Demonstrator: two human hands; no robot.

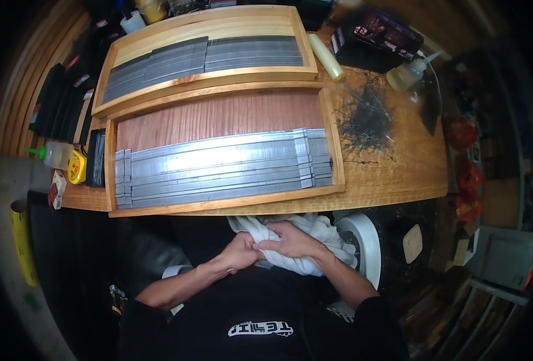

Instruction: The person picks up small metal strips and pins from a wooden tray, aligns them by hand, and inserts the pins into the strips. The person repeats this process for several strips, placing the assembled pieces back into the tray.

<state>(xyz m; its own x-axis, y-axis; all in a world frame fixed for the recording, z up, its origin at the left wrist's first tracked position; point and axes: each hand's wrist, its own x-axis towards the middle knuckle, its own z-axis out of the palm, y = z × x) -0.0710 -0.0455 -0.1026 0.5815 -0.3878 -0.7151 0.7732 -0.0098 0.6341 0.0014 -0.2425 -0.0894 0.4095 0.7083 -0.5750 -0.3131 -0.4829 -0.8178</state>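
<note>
In front of my body, just below the table's near edge, a bunched white cloth hangs over my lap. My left hand is closed, its fingers curled into the cloth's left part. Pressed up against it, my right hand grips the cloth, thumb reaching toward the left hand. Folds hide several fingertips. Beyond the hands lies a shallow wooden tray holding rows of long grey metal strips. Shorter strips lie crosswise over them at both ends.
Behind it, a second wooden tray holds darker strips. To the right are a pile of thin dark wire-like pieces, a pale yellow roll, a squeeze bottle and a lit phone. A yellow tape measure sits left.
</note>
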